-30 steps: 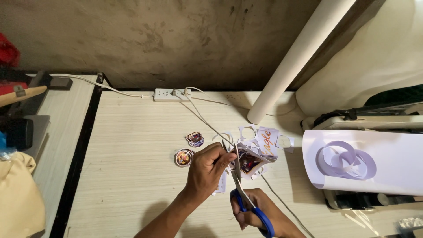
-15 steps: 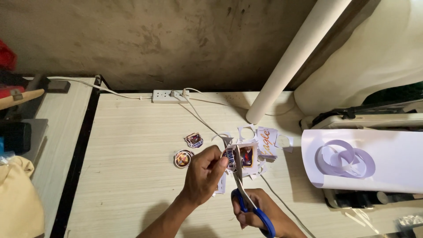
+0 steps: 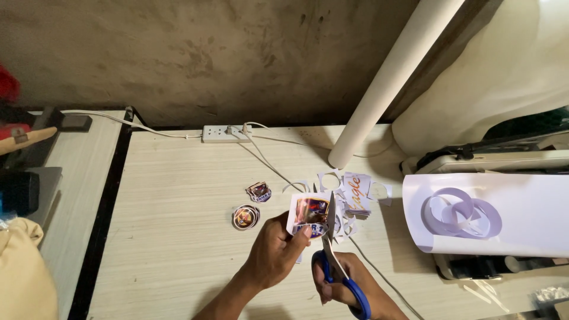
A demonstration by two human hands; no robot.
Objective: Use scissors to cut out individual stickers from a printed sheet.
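Observation:
My left hand (image 3: pixel 275 252) pinches a small printed sticker sheet (image 3: pixel 308 214) by its lower left edge and holds it upright above the table. My right hand (image 3: pixel 344 284) grips blue-handled scissors (image 3: pixel 339 269), whose blades point up along the sheet's right edge. Two cut-out round stickers (image 3: pixel 245 217) lie on the pale wooden table (image 3: pixel 178 237) just left of my hands, the smaller one (image 3: pixel 259 191) farther back. A pile of white paper offcuts (image 3: pixel 352 198) sits right behind the sheet.
A white power strip (image 3: pixel 224 133) with cables lies at the table's back edge. A white roll (image 3: pixel 391 80) leans against the wall. A machine holding a curled white sheet (image 3: pixel 486 213) stands at the right. A second table (image 3: pixel 77 178) lies left.
My left hand has turned the sticker sheet so its printed face shows more fully, and the scissors' blades have moved up along its right edge. Both hands stay in about the same place.

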